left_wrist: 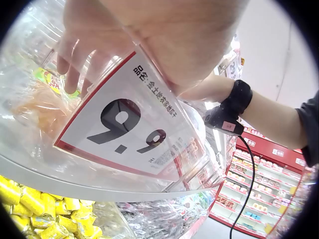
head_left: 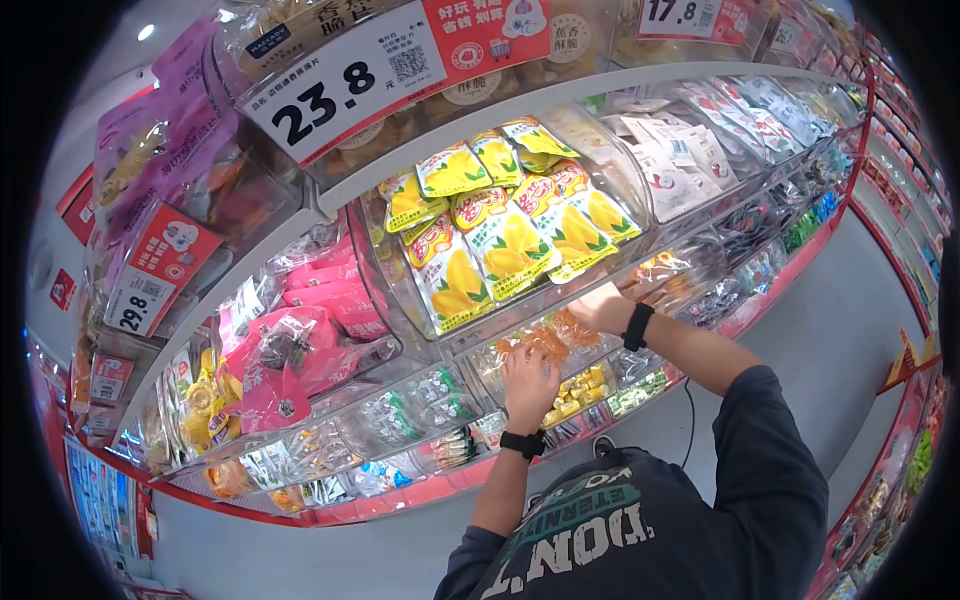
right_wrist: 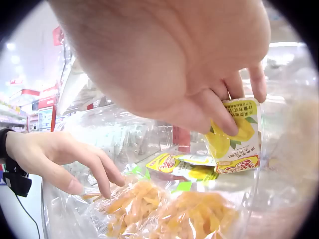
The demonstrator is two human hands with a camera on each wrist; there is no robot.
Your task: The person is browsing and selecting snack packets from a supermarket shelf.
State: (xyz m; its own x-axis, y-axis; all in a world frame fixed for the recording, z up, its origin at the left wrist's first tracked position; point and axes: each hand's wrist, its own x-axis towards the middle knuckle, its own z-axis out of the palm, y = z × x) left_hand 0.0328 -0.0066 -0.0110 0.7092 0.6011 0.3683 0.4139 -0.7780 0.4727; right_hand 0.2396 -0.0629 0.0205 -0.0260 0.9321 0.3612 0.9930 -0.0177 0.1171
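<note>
My right hand grips a yellow-and-white packet inside a clear shelf bin; the thumb's position on it is unclear. Below and left of that packet lie flat packets, partly overlapped by clear bags of orange strips. The fingers of my left hand are loosely spread and touch the bags at the bin's front left. In the left wrist view the left hand is seen large behind a 9.9 price card.
Above the bin, a shelf holds yellow mango-print packets, with pink bags to their left. Lower down are yellow wrapped pieces. A black cable hangs from the right wrist's device.
</note>
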